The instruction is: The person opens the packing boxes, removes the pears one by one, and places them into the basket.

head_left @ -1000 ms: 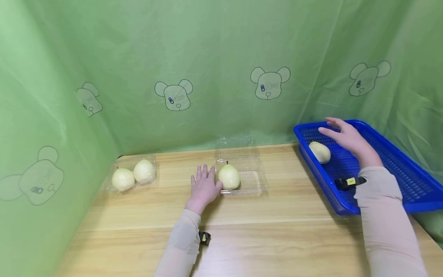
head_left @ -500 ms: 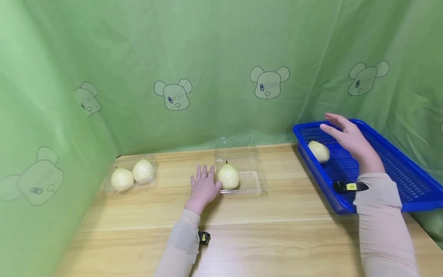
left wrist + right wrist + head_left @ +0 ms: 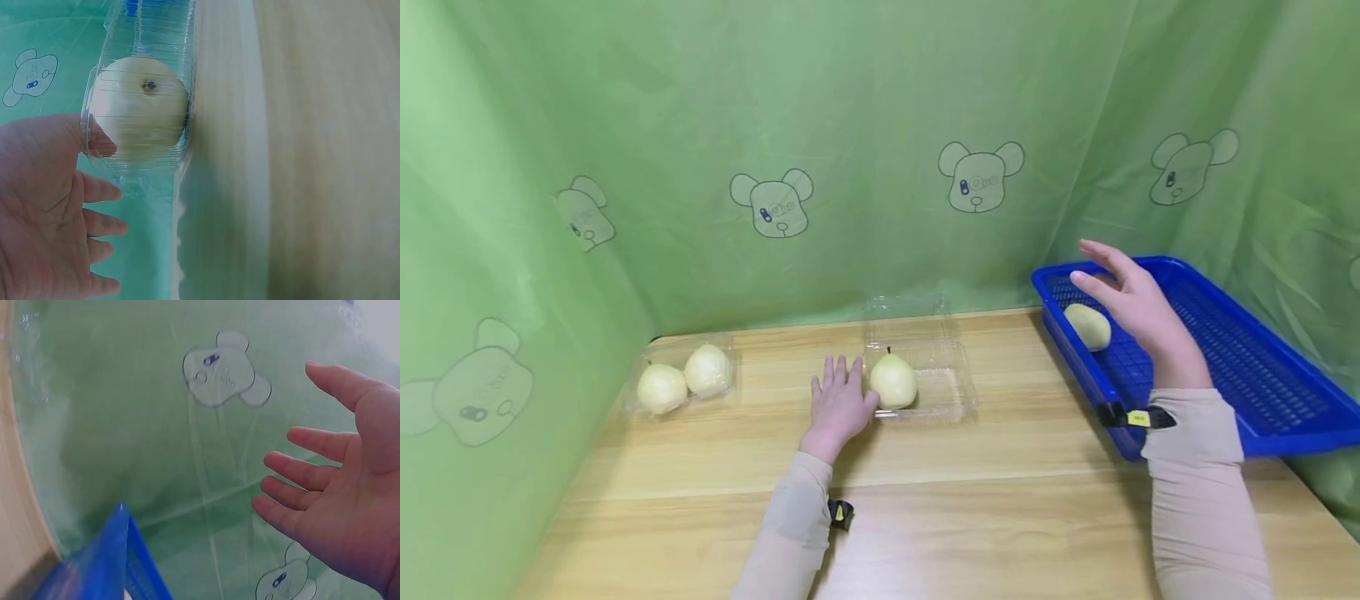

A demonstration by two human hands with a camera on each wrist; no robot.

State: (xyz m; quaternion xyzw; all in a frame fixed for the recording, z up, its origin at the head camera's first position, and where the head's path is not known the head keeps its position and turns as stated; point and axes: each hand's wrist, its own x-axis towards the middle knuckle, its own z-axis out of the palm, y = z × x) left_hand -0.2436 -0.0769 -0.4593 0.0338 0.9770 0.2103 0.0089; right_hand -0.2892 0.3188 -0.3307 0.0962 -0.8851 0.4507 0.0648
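Note:
In the head view my left hand (image 3: 837,408) lies beside an open clear plastic clamshell box (image 3: 943,392), its fingers spread and straight. A pale yellow pear (image 3: 893,382) sits upright in the left half of that box. The left wrist view shows the thumb at the wall of the box (image 3: 140,37), close to the pear (image 3: 140,106); whether it touches the fruit I cannot tell. My right hand (image 3: 1142,312) hovers over a blue plastic basket (image 3: 1262,367), fingers extended and holding nothing. Inside the basket another pear (image 3: 1087,327) rests by the left wall.
At the left of the wooden table (image 3: 970,517) stands a second clear box (image 3: 737,354) with two pears, one of them a left pear (image 3: 662,388). A green printed curtain (image 3: 865,100) encloses the back and sides. Part of the basket (image 3: 147,569) shows low in the right wrist view.
My right hand has drifted a little to the left above the basket, still without anything in it. The left hand and the pears keep their places.

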